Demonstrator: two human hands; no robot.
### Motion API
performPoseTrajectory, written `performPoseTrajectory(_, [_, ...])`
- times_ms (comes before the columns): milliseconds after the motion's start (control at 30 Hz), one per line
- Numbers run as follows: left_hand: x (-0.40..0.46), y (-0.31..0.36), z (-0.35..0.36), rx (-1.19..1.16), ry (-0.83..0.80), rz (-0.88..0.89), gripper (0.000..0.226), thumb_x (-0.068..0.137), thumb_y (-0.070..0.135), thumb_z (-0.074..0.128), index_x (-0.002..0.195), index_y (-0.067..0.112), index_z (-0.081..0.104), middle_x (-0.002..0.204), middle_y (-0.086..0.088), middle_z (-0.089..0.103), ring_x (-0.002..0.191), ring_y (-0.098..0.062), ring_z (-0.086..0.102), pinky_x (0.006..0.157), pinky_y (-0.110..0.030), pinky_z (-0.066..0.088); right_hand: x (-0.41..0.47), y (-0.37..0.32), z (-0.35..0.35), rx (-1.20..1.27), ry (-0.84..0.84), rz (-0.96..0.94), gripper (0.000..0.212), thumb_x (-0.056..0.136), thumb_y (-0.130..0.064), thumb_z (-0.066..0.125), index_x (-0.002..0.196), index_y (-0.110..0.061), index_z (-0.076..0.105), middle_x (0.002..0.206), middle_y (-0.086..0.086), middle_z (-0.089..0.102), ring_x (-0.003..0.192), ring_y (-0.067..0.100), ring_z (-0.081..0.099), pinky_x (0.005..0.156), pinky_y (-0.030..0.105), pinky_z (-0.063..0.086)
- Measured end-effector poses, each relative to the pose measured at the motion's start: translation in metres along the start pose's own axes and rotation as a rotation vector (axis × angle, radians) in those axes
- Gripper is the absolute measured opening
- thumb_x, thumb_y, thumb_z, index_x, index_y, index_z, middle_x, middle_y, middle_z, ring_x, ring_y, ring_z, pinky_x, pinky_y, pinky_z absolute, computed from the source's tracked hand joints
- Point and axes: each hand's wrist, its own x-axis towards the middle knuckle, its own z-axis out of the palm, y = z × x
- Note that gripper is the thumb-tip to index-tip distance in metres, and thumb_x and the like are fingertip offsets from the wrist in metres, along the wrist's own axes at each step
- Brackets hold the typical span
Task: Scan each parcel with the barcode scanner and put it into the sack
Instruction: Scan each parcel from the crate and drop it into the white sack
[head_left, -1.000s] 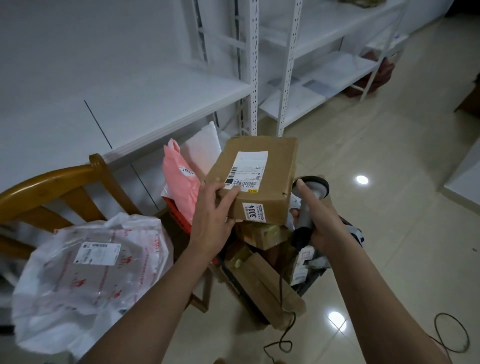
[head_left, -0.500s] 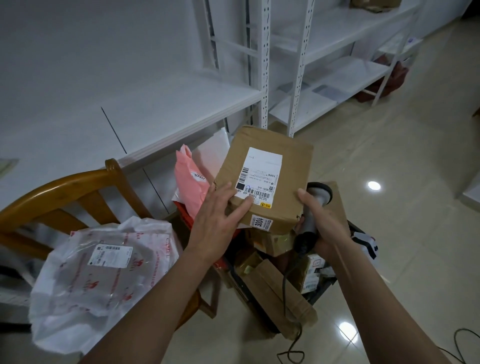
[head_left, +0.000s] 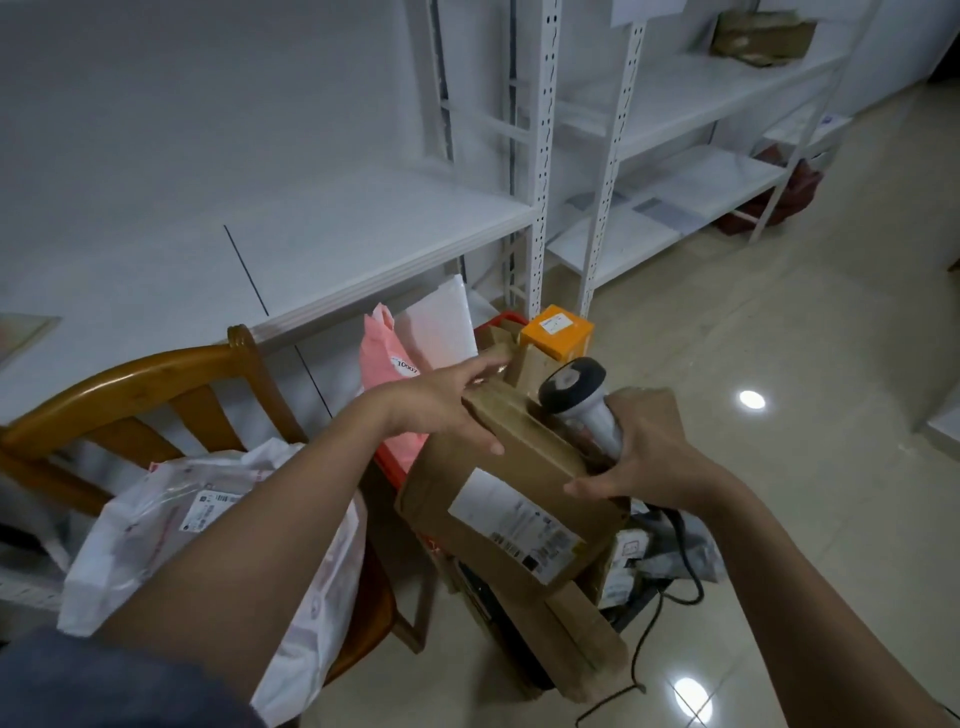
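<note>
Brown cardboard parcel (head_left: 511, 499) held between both hands above the red crate (head_left: 488, 325) of waiting parcels. Compared with half a second earlier, the box has been tipped over: its white shipping label (head_left: 511, 522), then facing up toward the camera and upright, now lies on the near face with the barcode end low and to the right. The change suggests the scan is over and the parcel is being turned for transfer.

The left hand (head_left: 441, 402) grips the upper left end, fingers over the far edge, thumb on the near face. The right hand (head_left: 644, 457) holds the barcode scanner (head_left: 582, 400) by its handle, head pointing up and away, while its thumb steadies the parcel's right edge.

The parcel's long axis runs from upper left, far, to lower right, near.

The white sack (head_left: 208, 535) sits to the near left on the wooden chair (head_left: 156, 384), well apart from the parcel; a leftward carry remains.
</note>
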Motion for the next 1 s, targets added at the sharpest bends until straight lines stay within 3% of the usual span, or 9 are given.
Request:
performPoseTrajectory(167, [0.004,-0.009,0.005,-0.11,0.014,0.001,0.056,0.074,0.025,0.084,0.124,0.034,0.061,0.119,0.013,0.056,0.111,-0.007,0.053,0.088,-0.018,0.049,-0.002,0.009,-0.002,0.097,0.002,0.003,0.106,0.052,-0.07,0.083,0.138,-0.02,0.046,0.123,0.0,0.054,0.109,0.02,0.057,0.088,0.038,0.056])
performPoseTrajectory(267, [0.007,-0.029,0.008,-0.235,0.295,-0.088,0.045,0.072,0.028,0.085,0.112,0.026,0.065,0.11,0.01,0.062,0.096,-0.003,0.059,0.067,-0.009,0.05,-0.002,0.014,0.003,0.253,0.255,0.0,0.057,0.067,-0.071,0.072,0.105,-0.03,0.062,0.084,-0.01,0.066,0.075,0.006,0.065,0.06,0.023,0.051])
performPoseTrajectory(333, [0.009,-0.05,0.012,-0.482,0.565,-0.237,0.045,0.072,0.03,0.085,0.111,0.02,0.065,0.104,0.002,0.068,0.087,-0.01,0.064,0.062,-0.019,0.053,-0.001,0.016,0.008,0.273,0.482,0.077,0.031,0.082,-0.062,0.064,0.087,-0.031,0.06,0.071,-0.004,0.066,0.062,0.007,0.064,0.055,0.03,0.051])
performPoseTrajectory(400, [0.009,-0.068,0.023,-0.812,0.637,-0.412,0.052,0.076,0.033,0.081,0.12,0.015,0.061,0.112,-0.009,0.068,0.096,-0.025,0.066,0.077,-0.038,0.057,0.0,0.015,0.008,0.359,0.577,0.199,0.035,0.091,-0.053,0.059,0.083,-0.019,0.063,0.071,0.015,0.064,0.061,0.018,0.064,0.061,0.042,0.052])
performPoseTrajectory(467, [0.006,-0.08,0.037,-1.071,0.553,-0.529,0.062,0.076,0.034,0.079,0.128,0.015,0.053,0.119,-0.013,0.063,0.108,-0.031,0.06,0.09,-0.052,0.053,0.001,0.008,0.006,0.522,0.515,0.338,0.04,0.095,-0.044,0.055,0.097,-0.005,0.063,0.074,0.021,0.057,0.066,0.022,0.063,0.065,0.042,0.048])
performPoseTrajectory(600, [0.0,-0.081,0.061,-1.433,0.472,-0.509,0.067,0.063,0.018,0.083,0.124,0.016,0.054,0.119,-0.016,0.061,0.104,-0.032,0.062,0.062,-0.041,0.058,-0.004,-0.021,-0.002,0.883,0.368,0.387,0.025,0.101,-0.031,0.053,0.108,-0.008,0.059,0.096,0.016,0.057,0.078,0.026,0.059,0.064,0.036,0.053])
performPoseTrajectory(700, [-0.001,-0.082,0.073,-1.486,0.484,-0.398,0.069,0.064,0.006,0.079,0.128,0.01,0.054,0.118,-0.017,0.065,0.105,-0.031,0.064,0.067,-0.039,0.059,-0.011,-0.044,-0.006,1.016,0.303,0.288,0.028,0.102,-0.029,0.054,0.119,-0.007,0.056,0.096,0.014,0.055,0.061,0.018,0.055,0.047,0.024,0.048])
performPoseTrajectory(833, [-0.004,-0.084,0.081,-1.398,0.471,-0.287,0.064,0.07,0.001,0.076,0.13,0.01,0.055,0.12,-0.012,0.068,0.113,-0.026,0.061,0.076,-0.033,0.056,-0.02,-0.067,-0.01,0.887,0.289,0.181,0.034,0.102,-0.035,0.054,0.118,-0.006,0.059,0.099,0.013,0.058,0.062,0.016,0.055,0.054,0.027,0.048])
performPoseTrajectory(1000, [-0.007,-0.087,0.084,-1.403,0.456,-0.242,0.067,0.065,0.001,0.079,0.126,0.014,0.055,0.126,-0.01,0.063,0.119,-0.027,0.056,0.093,-0.04,0.053,-0.032,-0.083,-0.011,0.73,0.328,0.064,0.031,0.104,-0.037,0.048,0.11,-0.011,0.063,0.093,0.007,0.059,0.063,0.012,0.055,0.057,0.026,0.046])
